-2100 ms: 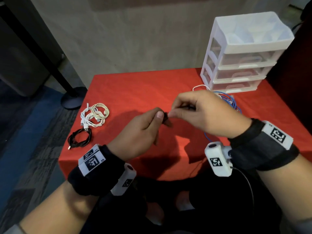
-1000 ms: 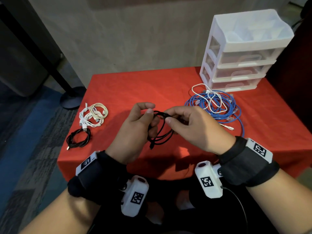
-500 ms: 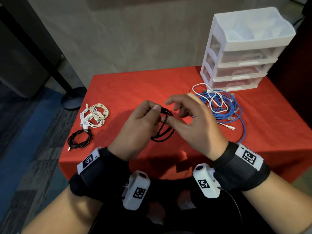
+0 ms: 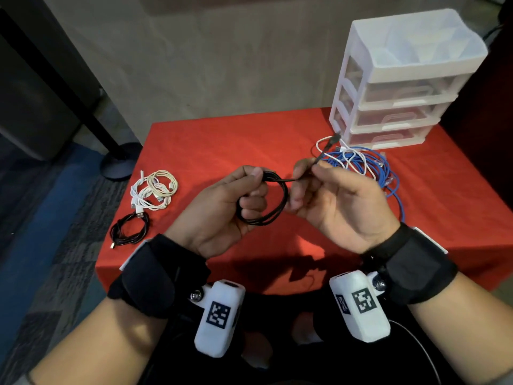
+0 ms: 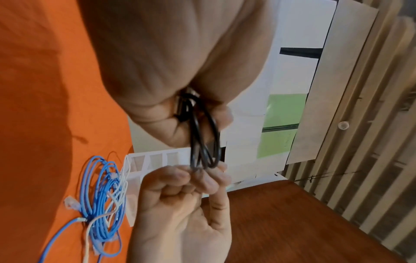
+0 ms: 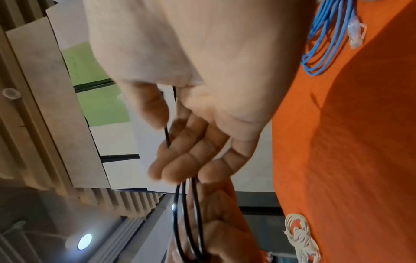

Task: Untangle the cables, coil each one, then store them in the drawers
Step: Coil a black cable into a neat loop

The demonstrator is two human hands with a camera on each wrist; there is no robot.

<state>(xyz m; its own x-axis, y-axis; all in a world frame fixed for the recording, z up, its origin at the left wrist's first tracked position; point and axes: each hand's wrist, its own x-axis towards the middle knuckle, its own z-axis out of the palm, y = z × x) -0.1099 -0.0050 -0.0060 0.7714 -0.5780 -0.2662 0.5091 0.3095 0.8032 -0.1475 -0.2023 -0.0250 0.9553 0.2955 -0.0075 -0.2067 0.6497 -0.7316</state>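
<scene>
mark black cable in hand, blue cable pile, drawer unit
black cable (image 4: 280,202): head view, right arc of the held coil.
blue cable pile (image 4: 380,169): head view, loops on cloth.
drawer unit (image 4: 399,93): head view, top drawer front.

Red cloth covers the surface (image 4: 222,140). Black stand base (image 4: 119,162) on floor beside it, blue carpet (image 4: 25,232), beige wall (image 4: 222,51) behind.
</scene>
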